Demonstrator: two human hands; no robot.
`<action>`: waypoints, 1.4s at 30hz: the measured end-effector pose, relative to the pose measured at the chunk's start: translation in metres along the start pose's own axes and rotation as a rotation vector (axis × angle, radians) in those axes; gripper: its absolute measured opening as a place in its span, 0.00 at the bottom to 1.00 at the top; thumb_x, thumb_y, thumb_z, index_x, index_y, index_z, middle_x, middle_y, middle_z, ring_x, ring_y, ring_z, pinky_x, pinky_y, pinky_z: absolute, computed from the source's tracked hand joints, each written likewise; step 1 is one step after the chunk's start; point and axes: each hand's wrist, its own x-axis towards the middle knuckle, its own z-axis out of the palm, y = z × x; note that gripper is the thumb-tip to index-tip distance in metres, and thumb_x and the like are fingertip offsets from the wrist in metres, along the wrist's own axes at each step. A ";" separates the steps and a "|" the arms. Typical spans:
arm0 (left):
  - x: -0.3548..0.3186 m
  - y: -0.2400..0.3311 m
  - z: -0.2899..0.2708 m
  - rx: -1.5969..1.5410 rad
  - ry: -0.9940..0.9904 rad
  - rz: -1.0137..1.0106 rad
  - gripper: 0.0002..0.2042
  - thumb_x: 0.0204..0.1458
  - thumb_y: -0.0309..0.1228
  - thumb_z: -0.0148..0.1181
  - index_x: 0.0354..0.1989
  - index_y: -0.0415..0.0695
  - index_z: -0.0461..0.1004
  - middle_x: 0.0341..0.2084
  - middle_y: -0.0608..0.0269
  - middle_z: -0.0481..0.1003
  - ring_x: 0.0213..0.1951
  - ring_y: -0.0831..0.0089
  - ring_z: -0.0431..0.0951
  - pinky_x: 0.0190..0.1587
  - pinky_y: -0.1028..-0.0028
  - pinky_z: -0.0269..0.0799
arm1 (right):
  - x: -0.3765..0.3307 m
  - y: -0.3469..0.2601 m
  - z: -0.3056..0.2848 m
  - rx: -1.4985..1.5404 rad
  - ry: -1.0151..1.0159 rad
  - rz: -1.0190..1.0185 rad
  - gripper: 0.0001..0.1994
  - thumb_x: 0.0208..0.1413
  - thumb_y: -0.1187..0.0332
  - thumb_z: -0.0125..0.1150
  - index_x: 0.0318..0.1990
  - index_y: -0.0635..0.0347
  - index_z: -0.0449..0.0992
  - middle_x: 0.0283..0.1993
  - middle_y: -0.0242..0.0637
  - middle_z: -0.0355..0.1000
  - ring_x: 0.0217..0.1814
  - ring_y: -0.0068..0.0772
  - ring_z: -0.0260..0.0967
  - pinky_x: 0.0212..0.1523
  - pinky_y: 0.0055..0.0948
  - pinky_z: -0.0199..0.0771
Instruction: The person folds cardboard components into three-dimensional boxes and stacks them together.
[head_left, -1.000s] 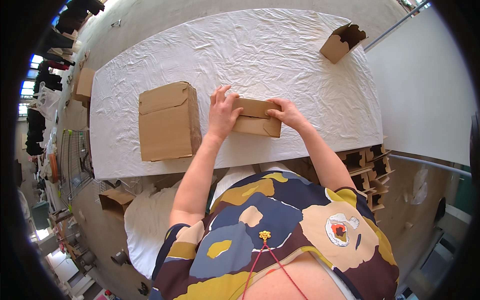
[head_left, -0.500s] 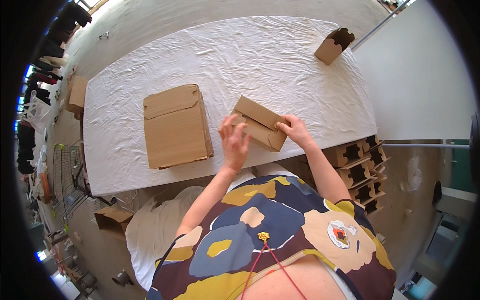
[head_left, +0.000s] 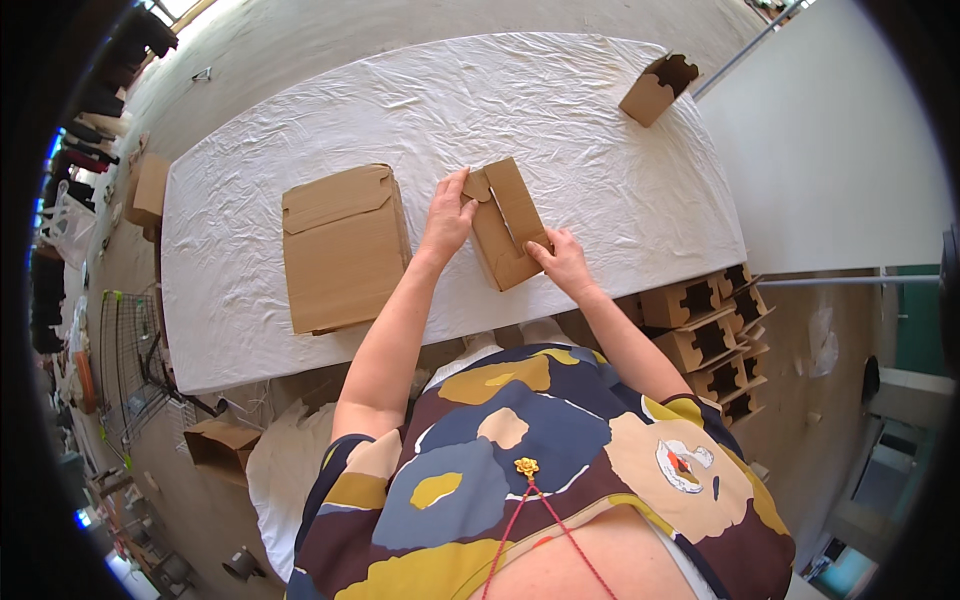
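Cardboard box [head_left: 517, 207] | left hand [head_left: 445, 220]: grip partly open, against left side | right hand [head_left: 563, 265]: grip pinched on right edge

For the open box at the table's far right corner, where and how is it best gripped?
Probably pinch the open box at its near wall's rim, coming from the near side: its mouth appears to face upward, leaving that rim free to grasp.
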 end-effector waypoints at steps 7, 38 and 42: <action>-0.036 0.040 0.009 0.280 0.233 0.147 0.22 0.47 0.20 0.64 0.53 0.46 0.73 0.54 0.55 0.69 0.56 0.56 0.69 0.59 0.64 0.68 | 0.019 0.006 -0.003 0.012 -0.040 0.007 0.29 0.52 0.52 0.69 0.58 0.59 0.74 0.47 0.44 0.71 0.47 0.42 0.72 0.48 0.40 0.73; -0.018 0.065 -0.005 0.568 -0.678 -0.005 0.19 0.58 0.29 0.53 0.59 0.55 0.71 0.61 0.77 0.67 0.48 0.64 0.79 0.46 0.63 0.76 | 0.031 -0.003 -0.025 0.011 -0.179 -0.164 0.41 0.45 0.60 0.75 0.67 0.56 0.62 0.58 0.46 0.68 0.58 0.47 0.69 0.56 0.40 0.73; -0.017 0.064 -0.007 0.633 -0.708 0.036 0.17 0.57 0.32 0.54 0.55 0.54 0.73 0.59 0.74 0.67 0.45 0.62 0.80 0.44 0.62 0.77 | 0.028 -0.006 -0.024 -0.005 -0.177 -0.170 0.41 0.44 0.60 0.75 0.66 0.55 0.62 0.57 0.46 0.69 0.59 0.49 0.68 0.59 0.42 0.70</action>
